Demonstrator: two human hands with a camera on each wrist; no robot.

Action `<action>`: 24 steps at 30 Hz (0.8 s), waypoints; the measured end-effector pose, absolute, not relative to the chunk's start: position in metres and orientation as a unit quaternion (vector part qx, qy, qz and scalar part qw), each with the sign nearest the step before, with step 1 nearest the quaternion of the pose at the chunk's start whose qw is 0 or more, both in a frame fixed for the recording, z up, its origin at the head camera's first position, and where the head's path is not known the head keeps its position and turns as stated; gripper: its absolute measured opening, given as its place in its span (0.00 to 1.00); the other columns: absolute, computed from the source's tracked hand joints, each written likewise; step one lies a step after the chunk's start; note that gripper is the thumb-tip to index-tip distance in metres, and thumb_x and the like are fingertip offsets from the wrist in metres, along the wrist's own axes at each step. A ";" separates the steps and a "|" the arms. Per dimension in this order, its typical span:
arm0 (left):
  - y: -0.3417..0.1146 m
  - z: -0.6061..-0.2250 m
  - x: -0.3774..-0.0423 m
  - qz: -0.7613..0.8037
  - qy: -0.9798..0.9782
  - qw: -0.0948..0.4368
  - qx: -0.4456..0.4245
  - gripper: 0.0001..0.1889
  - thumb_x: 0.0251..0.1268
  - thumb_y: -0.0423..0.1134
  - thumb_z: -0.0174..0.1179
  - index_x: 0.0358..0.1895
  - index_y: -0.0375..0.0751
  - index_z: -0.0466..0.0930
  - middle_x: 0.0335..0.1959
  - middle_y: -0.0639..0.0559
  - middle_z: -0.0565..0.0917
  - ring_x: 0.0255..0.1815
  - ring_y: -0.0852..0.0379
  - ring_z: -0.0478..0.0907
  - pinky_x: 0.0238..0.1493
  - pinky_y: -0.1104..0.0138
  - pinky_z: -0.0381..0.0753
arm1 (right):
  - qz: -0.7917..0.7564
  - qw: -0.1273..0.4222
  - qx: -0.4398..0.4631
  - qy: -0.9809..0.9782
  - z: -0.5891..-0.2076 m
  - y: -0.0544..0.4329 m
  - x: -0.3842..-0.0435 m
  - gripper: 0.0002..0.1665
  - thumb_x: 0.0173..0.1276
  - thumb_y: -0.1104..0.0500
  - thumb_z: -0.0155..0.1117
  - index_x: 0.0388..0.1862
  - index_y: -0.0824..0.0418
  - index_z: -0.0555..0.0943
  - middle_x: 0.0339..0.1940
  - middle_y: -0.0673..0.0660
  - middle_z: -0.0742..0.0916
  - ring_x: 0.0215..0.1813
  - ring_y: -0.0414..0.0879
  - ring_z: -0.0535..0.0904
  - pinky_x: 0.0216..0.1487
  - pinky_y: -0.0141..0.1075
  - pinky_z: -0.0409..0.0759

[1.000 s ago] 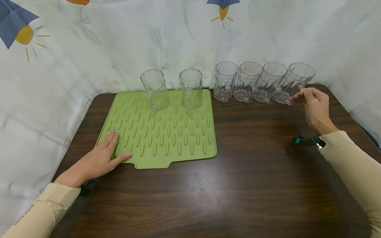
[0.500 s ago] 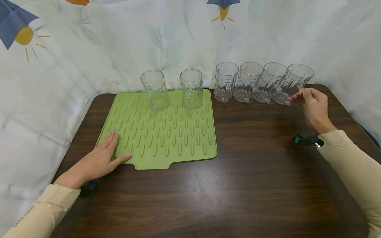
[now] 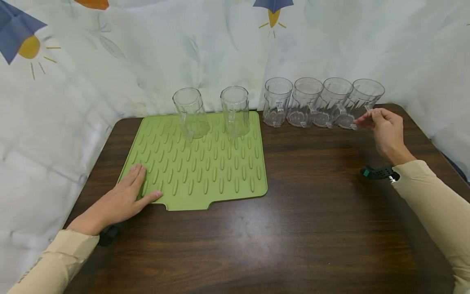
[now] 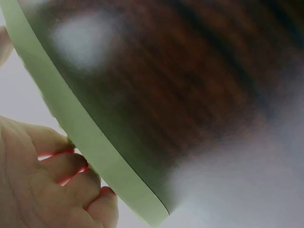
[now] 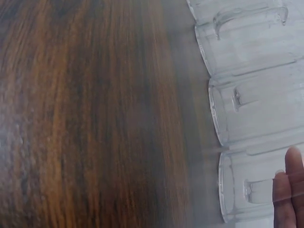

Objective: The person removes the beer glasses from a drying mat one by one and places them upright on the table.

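My left hand (image 3: pixel 119 198) lies flat with spread fingers on the front left corner of a green ridged drying mat (image 3: pixel 191 175). In the left wrist view the fingers of this hand show beside the mat's edge (image 4: pixel 95 137). My right hand (image 3: pixel 387 128) pinches the handle of the rightmost clear mug (image 3: pixel 367 96), which stands upright at the end of a row. The right wrist view has two fingertips (image 5: pixel 294 164) by that mug's handle (image 5: pixel 259 190). The rest of the grip is hidden there.
Left of the held mug stand three more clear mugs (image 3: pixel 278 100) in a close row on the dark wooden table (image 3: pixel 293 228). Two others, a left one (image 3: pixel 191 112) and a right one (image 3: pixel 235 110), stand apart at the mat's back. A white patterned cloth (image 3: pixel 227 45) hangs behind.
The rightmost mug has shifted slightly left toward its neighbour, with my right hand moving along. My left hand stays on the mat.
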State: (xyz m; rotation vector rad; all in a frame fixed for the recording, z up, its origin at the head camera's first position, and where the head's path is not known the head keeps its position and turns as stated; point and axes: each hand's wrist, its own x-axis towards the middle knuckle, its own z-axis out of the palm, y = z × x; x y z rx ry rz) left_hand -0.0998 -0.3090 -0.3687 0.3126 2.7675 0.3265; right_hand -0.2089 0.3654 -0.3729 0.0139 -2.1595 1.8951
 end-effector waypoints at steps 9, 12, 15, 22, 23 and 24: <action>-0.308 -0.366 -0.099 0.117 0.972 0.172 0.112 0.57 0.77 0.68 0.48 0.82 0.23 0.32 0.83 0.23 0.32 0.85 0.25 0.33 0.79 0.31 0.49 | 0.619 0.124 -0.017 -0.775 -0.366 0.369 -0.205 0.21 0.82 0.47 0.51 0.49 0.58 0.86 0.39 0.39 0.91 0.45 0.31 0.88 0.48 0.16 0.81; -0.308 -0.366 -0.098 0.117 0.972 0.169 0.113 0.56 0.77 0.68 0.48 0.82 0.23 0.33 0.83 0.23 0.32 0.85 0.25 0.34 0.78 0.31 0.50 | 0.598 0.119 -0.034 -0.792 -0.365 0.371 -0.203 0.23 0.83 0.44 0.50 0.50 0.57 0.86 0.39 0.37 0.91 0.45 0.30 0.87 0.48 0.17 0.80; -0.307 -0.366 -0.097 0.117 0.972 0.167 0.114 0.56 0.77 0.68 0.48 0.82 0.23 0.33 0.83 0.23 0.33 0.85 0.25 0.34 0.78 0.31 0.50 | 0.599 0.119 -0.041 -0.791 -0.364 0.373 -0.201 0.25 0.83 0.44 0.49 0.52 0.59 0.86 0.39 0.36 0.91 0.45 0.30 0.87 0.48 0.18 0.80; -0.308 -0.365 -0.097 0.113 0.973 0.164 0.114 0.57 0.77 0.69 0.48 0.82 0.22 0.34 0.83 0.22 0.33 0.85 0.24 0.34 0.78 0.30 0.51 | 0.623 0.142 -0.036 -0.768 -0.357 0.376 -0.197 0.22 0.82 0.46 0.54 0.51 0.61 0.86 0.39 0.38 0.90 0.43 0.31 0.87 0.46 0.19 0.82; -0.308 -0.365 -0.097 0.112 0.973 0.164 0.114 0.57 0.77 0.69 0.48 0.81 0.22 0.34 0.83 0.22 0.33 0.85 0.24 0.35 0.78 0.30 0.51 | 0.620 0.144 -0.038 -0.770 -0.356 0.376 -0.196 0.22 0.82 0.46 0.54 0.51 0.61 0.85 0.39 0.38 0.90 0.42 0.31 0.87 0.46 0.19 0.82; -0.308 -0.365 -0.097 0.111 0.974 0.164 0.113 0.57 0.77 0.69 0.48 0.81 0.22 0.34 0.83 0.22 0.33 0.85 0.24 0.35 0.78 0.30 0.51 | 0.618 0.146 -0.039 -0.772 -0.354 0.376 -0.195 0.21 0.82 0.46 0.54 0.51 0.61 0.85 0.39 0.37 0.90 0.42 0.31 0.87 0.46 0.19 0.82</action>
